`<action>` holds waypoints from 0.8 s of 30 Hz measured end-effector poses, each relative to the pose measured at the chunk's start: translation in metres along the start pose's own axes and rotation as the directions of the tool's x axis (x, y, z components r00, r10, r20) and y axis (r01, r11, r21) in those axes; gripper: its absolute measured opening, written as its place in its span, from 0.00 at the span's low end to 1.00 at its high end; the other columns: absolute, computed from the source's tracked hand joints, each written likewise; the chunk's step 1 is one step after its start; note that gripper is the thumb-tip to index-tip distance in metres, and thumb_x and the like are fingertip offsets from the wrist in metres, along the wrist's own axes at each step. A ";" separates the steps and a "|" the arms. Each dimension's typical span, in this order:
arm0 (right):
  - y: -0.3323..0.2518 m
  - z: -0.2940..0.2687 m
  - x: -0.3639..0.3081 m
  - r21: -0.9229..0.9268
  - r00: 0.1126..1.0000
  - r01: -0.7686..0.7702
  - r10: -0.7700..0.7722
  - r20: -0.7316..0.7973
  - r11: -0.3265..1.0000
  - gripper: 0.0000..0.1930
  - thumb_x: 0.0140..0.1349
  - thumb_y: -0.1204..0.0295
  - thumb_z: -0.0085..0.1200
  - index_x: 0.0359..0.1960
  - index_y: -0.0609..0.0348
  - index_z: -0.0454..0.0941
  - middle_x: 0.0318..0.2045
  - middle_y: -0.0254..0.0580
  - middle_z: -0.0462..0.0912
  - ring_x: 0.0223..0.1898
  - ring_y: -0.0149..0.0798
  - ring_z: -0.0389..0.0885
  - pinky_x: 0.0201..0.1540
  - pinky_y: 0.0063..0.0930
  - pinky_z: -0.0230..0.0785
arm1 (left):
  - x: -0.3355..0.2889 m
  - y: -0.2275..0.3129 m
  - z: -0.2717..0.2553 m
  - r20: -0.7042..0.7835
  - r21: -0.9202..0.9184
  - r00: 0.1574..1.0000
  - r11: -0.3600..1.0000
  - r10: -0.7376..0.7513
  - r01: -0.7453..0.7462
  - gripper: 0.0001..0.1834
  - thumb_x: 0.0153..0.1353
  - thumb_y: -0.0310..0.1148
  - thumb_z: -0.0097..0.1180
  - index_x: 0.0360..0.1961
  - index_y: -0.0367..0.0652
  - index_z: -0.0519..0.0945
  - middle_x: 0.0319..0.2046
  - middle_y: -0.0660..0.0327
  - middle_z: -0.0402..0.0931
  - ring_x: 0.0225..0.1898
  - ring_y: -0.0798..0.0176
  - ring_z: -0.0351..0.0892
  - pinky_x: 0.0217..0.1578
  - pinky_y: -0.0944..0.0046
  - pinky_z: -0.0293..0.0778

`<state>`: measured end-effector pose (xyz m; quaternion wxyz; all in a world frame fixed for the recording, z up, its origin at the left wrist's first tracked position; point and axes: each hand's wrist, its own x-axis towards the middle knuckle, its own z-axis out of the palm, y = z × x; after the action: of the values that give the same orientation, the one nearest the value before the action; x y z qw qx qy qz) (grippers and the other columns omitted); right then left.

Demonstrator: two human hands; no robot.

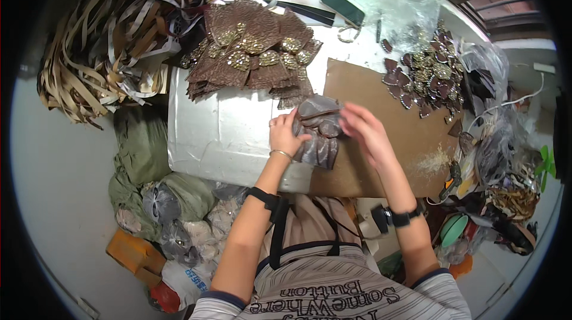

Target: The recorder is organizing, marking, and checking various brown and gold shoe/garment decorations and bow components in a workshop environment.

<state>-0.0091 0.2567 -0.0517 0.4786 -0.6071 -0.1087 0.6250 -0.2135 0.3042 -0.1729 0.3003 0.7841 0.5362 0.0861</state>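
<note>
A grey-brown, leather-like piece with layered petal shapes lies on the table in front of me, across the border between the silvery surface and the brown board. My left hand holds its left edge, with the thumb lying over it. My right hand is at its upper right edge, fingers stretched out and a little blurred; I see nothing held in it. Just beyond lies a pile of brown textured pieces with sparkling gold petals. To the right is a heap of small dark petals with glittering rims.
Long tan and white strips hang in a thick tangle at the left. A dark phone and clear plastic bags lie at the back. A glue gun with a cord rests by the brown board's right edge. Stuffed bags crowd the lower left.
</note>
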 end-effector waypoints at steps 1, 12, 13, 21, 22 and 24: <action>0.001 -0.015 -0.028 -0.096 0.999 0.025 -0.022 0.039 0.995 0.19 0.64 0.71 0.51 0.56 0.64 0.70 0.49 0.41 0.77 0.48 0.32 0.76 0.53 0.26 0.67 | 0.001 -0.009 0.000 0.044 -0.091 0.997 0.994 -0.057 0.060 0.38 0.46 0.41 0.69 0.59 0.45 0.70 0.48 0.50 0.72 0.49 0.45 0.72 0.50 0.53 0.69; -0.040 -0.095 -0.191 -0.445 0.997 -0.026 0.053 0.048 0.895 0.15 0.65 0.73 0.49 0.52 0.66 0.73 0.44 0.41 0.81 0.45 0.29 0.78 0.51 0.23 0.68 | -0.078 0.072 -0.124 0.497 -0.818 0.855 0.246 -0.152 0.519 0.16 0.65 0.36 0.51 0.41 0.30 0.77 0.34 0.54 0.82 0.29 0.66 0.81 0.31 0.64 0.78; -0.039 -0.080 -0.185 -0.313 0.987 -0.014 0.063 0.146 0.950 0.16 0.66 0.72 0.49 0.52 0.66 0.73 0.45 0.43 0.81 0.46 0.31 0.77 0.52 0.25 0.68 | -0.089 0.098 -0.142 0.508 -0.820 0.855 0.243 -0.107 0.518 0.16 0.65 0.36 0.51 0.41 0.30 0.76 0.34 0.54 0.82 0.29 0.67 0.81 0.31 0.66 0.78; -0.055 0.008 -0.168 0.200 0.890 -0.016 -0.077 0.450 0.980 0.11 0.62 0.73 0.54 0.44 0.65 0.76 0.36 0.37 0.81 0.38 0.30 0.78 0.42 0.26 0.71 | -0.149 0.194 -0.182 0.405 -0.893 0.914 0.227 0.024 0.390 0.14 0.65 0.30 0.53 0.45 0.29 0.76 0.36 0.54 0.82 0.37 0.68 0.80 0.41 0.69 0.75; -0.059 0.011 -0.172 0.077 0.911 0.029 -0.058 0.409 0.997 0.10 0.59 0.75 0.57 0.41 0.64 0.77 0.34 0.35 0.80 0.35 0.29 0.78 0.38 0.24 0.72 | -0.156 0.197 -0.180 0.382 -0.901 0.924 0.234 0.025 0.366 0.13 0.64 0.30 0.53 0.45 0.29 0.76 0.36 0.54 0.82 0.37 0.69 0.80 0.41 0.70 0.75; -0.059 0.016 -0.173 0.044 0.918 0.099 -0.108 0.382 0.994 0.10 0.54 0.80 0.60 0.38 0.63 0.77 0.33 0.34 0.81 0.32 0.27 0.78 0.35 0.22 0.72 | -0.163 0.200 -0.174 0.357 -0.907 0.934 0.235 -0.009 0.349 0.14 0.64 0.30 0.54 0.45 0.29 0.76 0.35 0.55 0.82 0.37 0.69 0.80 0.41 0.70 0.75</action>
<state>-0.0287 0.1685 0.1076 0.4876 -0.4607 -0.2247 0.7068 -0.2019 0.1759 0.1100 0.7935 0.3741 0.4110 0.2479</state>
